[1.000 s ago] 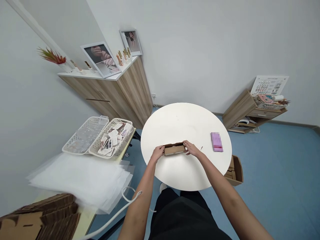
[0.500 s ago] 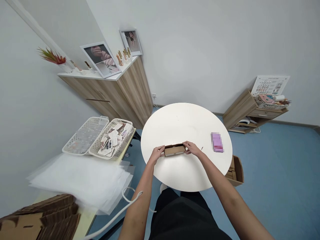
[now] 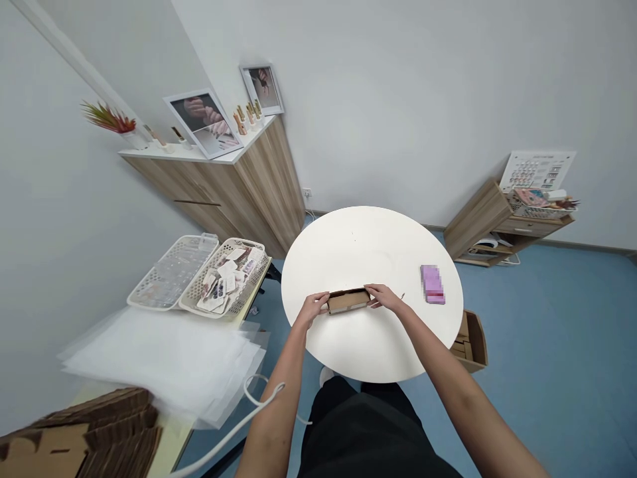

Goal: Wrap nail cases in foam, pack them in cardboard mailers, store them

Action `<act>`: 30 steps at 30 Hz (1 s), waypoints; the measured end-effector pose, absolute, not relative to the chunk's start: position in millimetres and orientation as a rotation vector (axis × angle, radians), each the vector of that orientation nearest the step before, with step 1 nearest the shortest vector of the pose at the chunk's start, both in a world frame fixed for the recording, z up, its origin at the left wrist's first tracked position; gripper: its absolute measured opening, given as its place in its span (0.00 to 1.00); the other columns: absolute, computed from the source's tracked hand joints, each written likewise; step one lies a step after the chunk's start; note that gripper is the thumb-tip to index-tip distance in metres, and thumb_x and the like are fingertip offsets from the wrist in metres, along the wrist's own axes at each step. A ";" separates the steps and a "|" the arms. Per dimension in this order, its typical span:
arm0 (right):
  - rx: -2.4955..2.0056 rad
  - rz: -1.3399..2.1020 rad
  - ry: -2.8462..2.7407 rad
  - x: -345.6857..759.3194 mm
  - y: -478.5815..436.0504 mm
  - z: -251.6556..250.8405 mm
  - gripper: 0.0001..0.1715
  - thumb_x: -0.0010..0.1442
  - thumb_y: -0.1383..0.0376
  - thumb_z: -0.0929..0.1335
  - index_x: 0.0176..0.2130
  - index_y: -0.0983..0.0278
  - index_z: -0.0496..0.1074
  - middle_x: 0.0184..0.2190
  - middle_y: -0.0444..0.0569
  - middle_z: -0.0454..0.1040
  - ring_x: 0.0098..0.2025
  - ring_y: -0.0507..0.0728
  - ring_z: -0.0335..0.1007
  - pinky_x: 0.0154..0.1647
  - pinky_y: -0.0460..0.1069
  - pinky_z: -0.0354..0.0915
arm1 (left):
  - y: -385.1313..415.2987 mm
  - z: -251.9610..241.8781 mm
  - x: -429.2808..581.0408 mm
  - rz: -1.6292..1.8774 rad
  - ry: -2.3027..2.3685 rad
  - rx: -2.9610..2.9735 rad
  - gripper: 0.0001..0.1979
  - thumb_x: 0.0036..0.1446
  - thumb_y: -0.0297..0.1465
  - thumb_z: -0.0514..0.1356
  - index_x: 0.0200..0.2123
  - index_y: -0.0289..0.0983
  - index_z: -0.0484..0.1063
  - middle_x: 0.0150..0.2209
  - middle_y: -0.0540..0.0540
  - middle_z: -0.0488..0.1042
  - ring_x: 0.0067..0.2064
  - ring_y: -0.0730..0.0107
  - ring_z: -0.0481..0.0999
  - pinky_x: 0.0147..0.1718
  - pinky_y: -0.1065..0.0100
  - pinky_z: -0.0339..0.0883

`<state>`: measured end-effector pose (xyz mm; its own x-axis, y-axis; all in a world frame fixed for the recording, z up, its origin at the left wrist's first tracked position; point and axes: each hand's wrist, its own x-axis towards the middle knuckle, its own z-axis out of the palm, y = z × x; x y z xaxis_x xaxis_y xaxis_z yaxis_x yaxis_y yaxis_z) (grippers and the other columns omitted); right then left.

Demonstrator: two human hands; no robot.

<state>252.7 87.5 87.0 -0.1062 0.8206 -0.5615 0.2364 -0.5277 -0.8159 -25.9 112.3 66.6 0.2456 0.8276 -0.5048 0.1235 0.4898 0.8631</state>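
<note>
A small brown cardboard box (image 3: pixel 348 302), long and narrow with its top open, is between my two hands over the near half of the round white table (image 3: pixel 368 345). My left hand (image 3: pixel 314 308) grips its left end, and my right hand (image 3: pixel 381 297) grips the right end, fingers at the upper corner. Some fingertips are hidden behind the cardboard. To the right on the table lies a purple pack (image 3: pixel 432 284), blurred by pixels. A tiny dark object (image 3: pixel 403 296) lies close to my right wrist.
On the left side table are two white baskets (image 3: pixel 223 279), one holding cards, plus translucent sheets (image 3: pixel 164 368) and stacked flat cardboard (image 3: pixel 99 431). A white cable (image 3: pixel 233 435) crosses near my left forearm. A bin of cardboard (image 3: pixel 475 342) stands right of the table. Cabinets (image 3: pixel 269 179) line the wall.
The view has shifted very slightly. Both hands keep their hold on the cardboard box, which stays in nearly the same place.
</note>
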 end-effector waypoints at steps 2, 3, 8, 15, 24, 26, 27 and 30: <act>-1.709 1.664 -1.169 253.8 85.9 86.1 0.22 0.65 0.55 0.64 0.55 0.60 0.71 0.56 0.52 0.69 0.33 0.52 0.77 0.36 0.48 0.76 | 111.8 66.2 -27.1 0.596 1.247 0.981 0.21 0.53 0.42 0.66 0.46 0.35 0.77 0.58 0.38 0.69 0.57 0.52 0.69 0.45 0.58 0.76; -1.704 1.656 -1.182 254.5 84.8 85.5 0.22 0.65 0.55 0.64 0.55 0.60 0.71 0.56 0.53 0.69 0.33 0.52 0.77 0.37 0.49 0.76 | 111.5 65.9 -27.8 0.593 1.244 0.987 0.20 0.53 0.42 0.67 0.45 0.35 0.77 0.57 0.38 0.70 0.57 0.52 0.70 0.45 0.58 0.76; -1.647 1.612 -1.280 258.6 77.7 78.6 0.25 0.65 0.57 0.65 0.60 0.55 0.66 0.53 0.49 0.72 0.36 0.52 0.77 0.39 0.50 0.76 | 110.0 63.9 -31.1 0.579 1.231 1.027 0.22 0.52 0.41 0.68 0.46 0.34 0.77 0.48 0.40 0.75 0.51 0.57 0.74 0.46 0.58 0.76; -1.698 1.525 -1.408 257.3 74.6 74.3 0.23 0.66 0.59 0.61 0.58 0.57 0.69 0.50 0.48 0.74 0.35 0.52 0.76 0.38 0.50 0.73 | 108.6 60.8 -31.5 0.580 1.235 1.066 0.23 0.51 0.42 0.68 0.47 0.35 0.77 0.45 0.41 0.75 0.50 0.58 0.74 0.46 0.59 0.76; -1.819 1.240 -1.845 251.3 93.2 102.0 0.16 0.62 0.61 0.62 0.29 0.60 0.74 0.27 0.44 0.71 0.30 0.52 0.69 0.29 0.44 0.64 | 107.5 55.3 -27.7 0.610 1.269 1.054 0.22 0.53 0.42 0.66 0.46 0.34 0.76 0.51 0.38 0.73 0.52 0.57 0.73 0.46 0.60 0.75; -1.774 1.361 -1.769 249.7 94.7 103.7 0.16 0.61 0.61 0.61 0.25 0.61 0.70 0.22 0.42 0.68 0.24 0.50 0.65 0.25 0.44 0.62 | 106.7 55.7 -26.9 0.614 1.272 1.054 0.22 0.54 0.42 0.66 0.46 0.34 0.76 0.51 0.38 0.73 0.51 0.58 0.74 0.46 0.60 0.75; -1.760 1.397 -1.733 249.0 95.3 104.0 0.16 0.61 0.62 0.61 0.24 0.62 0.68 0.21 0.41 0.67 0.22 0.50 0.63 0.24 0.44 0.62 | 106.4 55.9 -26.6 0.616 1.273 1.055 0.22 0.54 0.42 0.66 0.46 0.34 0.76 0.51 0.38 0.73 0.51 0.58 0.74 0.46 0.60 0.75; -1.762 1.415 -1.707 248.3 97.1 103.8 0.16 0.59 0.63 0.62 0.21 0.62 0.65 0.20 0.41 0.66 0.21 0.49 0.62 0.23 0.43 0.61 | 106.1 55.7 -26.1 0.618 1.276 1.068 0.21 0.54 0.42 0.66 0.46 0.34 0.76 0.50 0.38 0.74 0.50 0.59 0.74 0.45 0.60 0.76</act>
